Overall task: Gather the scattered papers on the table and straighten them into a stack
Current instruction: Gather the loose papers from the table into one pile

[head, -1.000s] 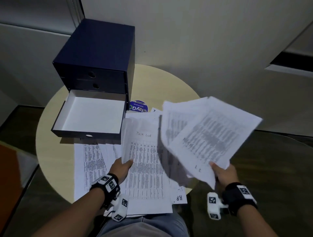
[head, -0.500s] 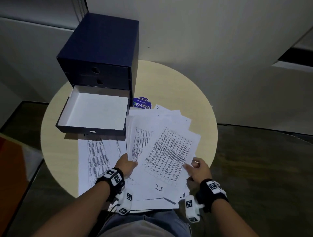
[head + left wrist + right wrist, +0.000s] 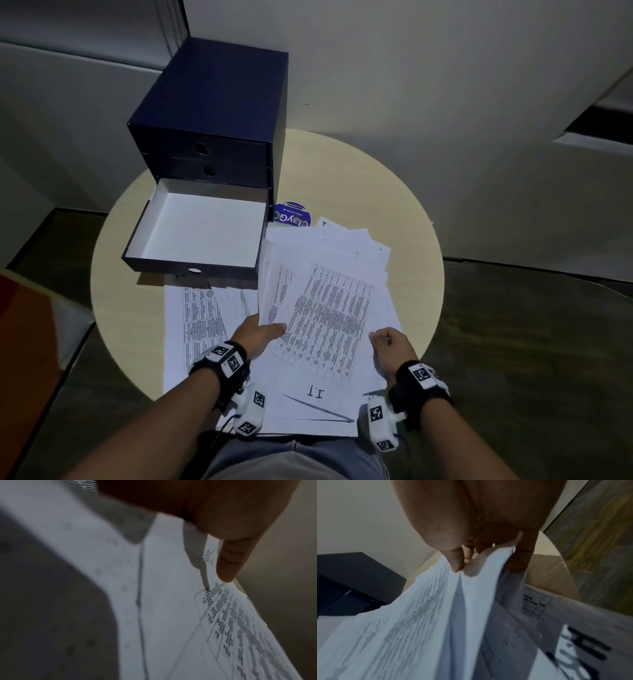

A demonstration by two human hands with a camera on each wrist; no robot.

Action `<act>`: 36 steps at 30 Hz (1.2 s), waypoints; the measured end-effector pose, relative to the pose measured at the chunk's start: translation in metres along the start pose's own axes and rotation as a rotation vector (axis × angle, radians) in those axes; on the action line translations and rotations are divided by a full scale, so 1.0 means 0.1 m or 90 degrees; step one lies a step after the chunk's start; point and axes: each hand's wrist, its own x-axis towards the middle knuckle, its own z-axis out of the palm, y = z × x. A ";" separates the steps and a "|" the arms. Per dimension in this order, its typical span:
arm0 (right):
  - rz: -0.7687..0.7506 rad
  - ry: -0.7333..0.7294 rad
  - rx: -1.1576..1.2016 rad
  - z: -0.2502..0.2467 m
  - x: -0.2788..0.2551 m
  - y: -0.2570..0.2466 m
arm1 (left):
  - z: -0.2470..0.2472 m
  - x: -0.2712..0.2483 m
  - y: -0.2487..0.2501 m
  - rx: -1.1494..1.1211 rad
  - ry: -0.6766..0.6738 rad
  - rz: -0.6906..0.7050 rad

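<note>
Head view: open drawer point(image 3: 191, 269) (bottom one) overhangs papers point(image 3: 329, 318) near blue sticker point(image 3: 292, 215).

White papers point(image 3: 329, 318) — navy drawer box point(image 3: 219, 113)

Drawer unit point(image 3: 219, 113): dark blue, three drawers, standing at the far left edge of the desk point(image 3: 359, 178).
Bottom drawer point(image 3: 205, 229): pulled out, white inside.
Round sticker point(image 3: 292, 215): blue, flat, just right of the unit.
Floor point(image 3: 531, 342): dark.

Printed papers point(image 3: 329, 318), apparently unaligned, overlapping
</note>
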 end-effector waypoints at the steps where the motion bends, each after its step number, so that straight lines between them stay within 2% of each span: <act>1: -0.010 -0.014 -0.044 0.00 0.00 0.00 | -0.01 0.02 -0.02 0.055 0.002 0.007; 3: -0.035 -0.034 -0.126 0.02 -0.05 -0.07 | 0.00 0.04 -0.03 0.174 -0.002 0.038; 5: -0.058 -0.033 -0.147 0.04 -0.12 -0.15 | 0.05 0.01 -0.02 0.243 0.026 0.080; 7: -0.058 -0.011 -0.148 0.05 -0.16 -0.19 | 0.09 0.00 -0.01 0.241 0.070 0.112; 9: -0.059 0.009 -0.129 0.03 -0.21 -0.24 | 0.09 -0.01 0.04 0.187 0.075 0.123; 12: -0.075 0.004 0.009 -0.08 -0.23 -0.29 | 0.07 -0.05 0.18 0.112 0.024 0.142; 16: -0.095 -0.005 0.389 -0.26 -0.36 -0.53 | 0.16 -0.16 0.48 0.027 -0.015 0.200; 18: -0.103 -0.020 0.484 -0.34 -0.35 -0.61 | 0.23 -0.24 0.67 0.009 -0.006 0.237; 22: -0.182 0.076 0.392 -0.58 -0.39 -0.82 | 0.35 -0.39 0.97 -0.031 0.041 0.280; 24: -0.208 0.086 0.364 -0.64 -0.48 -0.91 | 0.37 -0.39 1.00 0.027 0.042 0.293; 26: -0.171 0.077 0.317 -0.62 -0.51 -0.88 | 0.37 -0.38 0.98 0.065 0.032 0.275; 28: -0.104 0.025 0.279 -0.53 -0.50 -0.76 | 0.38 -0.36 0.89 0.094 0.042 0.275; 30: -0.097 0.010 0.284 -0.39 -0.45 -0.64 | 0.42 -0.34 0.80 0.069 0.025 0.264; 34: -0.050 0.023 0.249 -0.22 -0.45 -0.59 | 0.50 -0.28 0.73 0.093 -0.017 0.297; 36: -0.027 0.074 0.238 -0.21 -0.38 -0.57 | 0.56 -0.24 0.73 0.128 -0.034 0.315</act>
